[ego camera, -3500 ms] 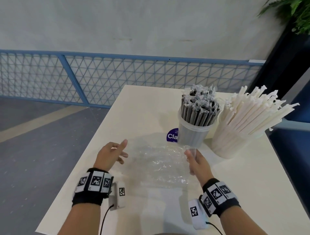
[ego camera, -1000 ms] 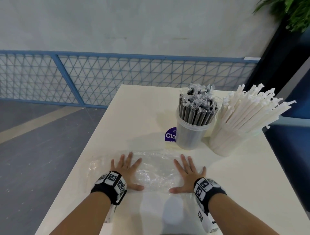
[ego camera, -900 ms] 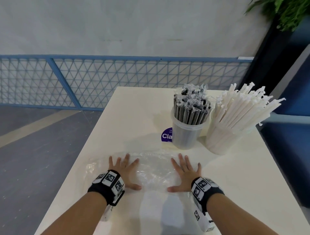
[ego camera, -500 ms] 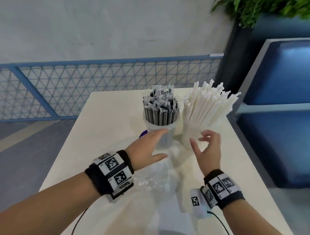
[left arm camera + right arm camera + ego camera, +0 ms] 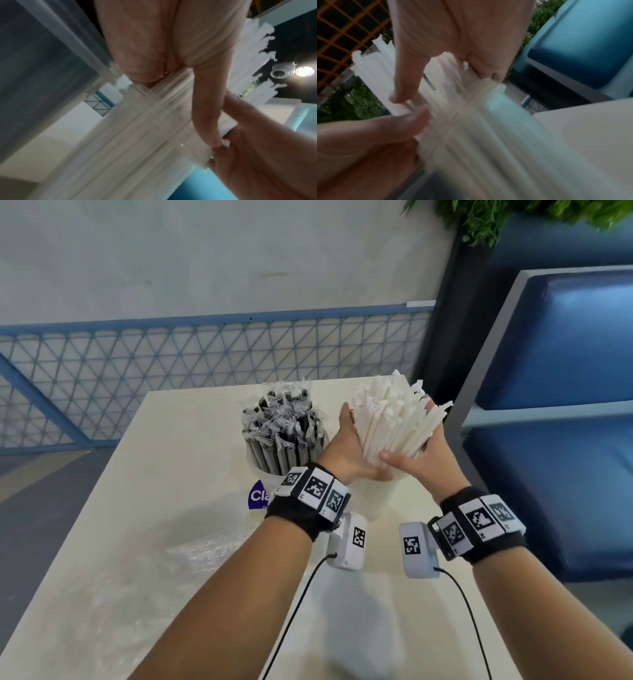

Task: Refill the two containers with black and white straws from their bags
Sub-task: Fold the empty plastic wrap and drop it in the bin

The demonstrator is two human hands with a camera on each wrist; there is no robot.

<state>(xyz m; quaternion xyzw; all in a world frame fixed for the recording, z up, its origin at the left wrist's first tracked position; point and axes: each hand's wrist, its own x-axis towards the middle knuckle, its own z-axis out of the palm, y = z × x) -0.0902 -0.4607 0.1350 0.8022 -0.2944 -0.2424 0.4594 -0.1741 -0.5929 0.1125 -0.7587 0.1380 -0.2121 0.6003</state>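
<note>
The white straws [image 5: 394, 419] stand fanned out in their clear container [image 5: 380, 494] at the table's far right. My left hand [image 5: 346, 448] cups the bundle's left side and my right hand [image 5: 430, 460] cups its right side, both thumbs lying across the front. In the left wrist view my left hand [image 5: 171, 47] lies along the white straws [image 5: 254, 44] above the container [image 5: 137, 128]. In the right wrist view my right hand [image 5: 453, 33] wraps round the white straws [image 5: 373, 67]. The black straws [image 5: 281, 426] fill their own container [image 5: 263, 472] just left.
Empty clear plastic bags [image 5: 205, 546] lie flat on the cream table [image 5: 171, 467] near me on the left. A purple sticker [image 5: 258, 496] shows beside the black straws' container. A blue bench [image 5: 565, 371] stands right of the table, a blue mesh railing [image 5: 171, 364] behind.
Both hands left the flattened bags, rose and reached forward to the right. They now close round the white straw bundle. My head has turned right and nearer.
</note>
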